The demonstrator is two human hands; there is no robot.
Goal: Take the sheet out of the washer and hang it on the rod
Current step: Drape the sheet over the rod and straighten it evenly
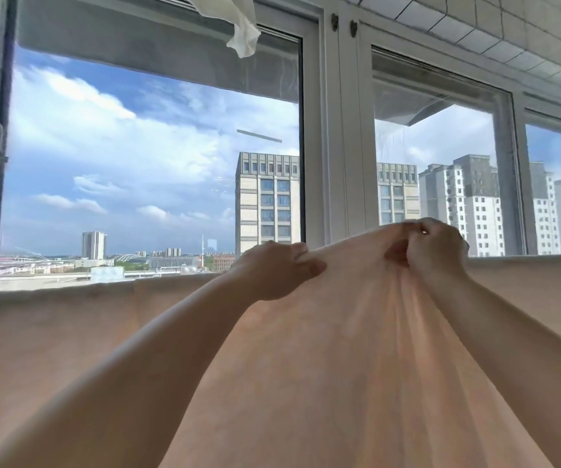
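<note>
The sheet (339, 349) I pinch is soft, matt peach cloth, finely creased; the window frame (331, 130) looks smooth, painted white, its glass (137, 146) glossy.

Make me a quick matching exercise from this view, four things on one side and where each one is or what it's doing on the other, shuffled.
Things:
1. left hand
2. right hand
3. white cloth
4. sheet

Descriptions:
A. hangs at the top of the view, above the window
B. pinches the sheet's raised edge, nearer the window's white post
C. peach, spread wide below the windows
D. grips the sheet's edge in front of the tan building

Pairs: 1-D, 2-B, 3-A, 4-C
</note>
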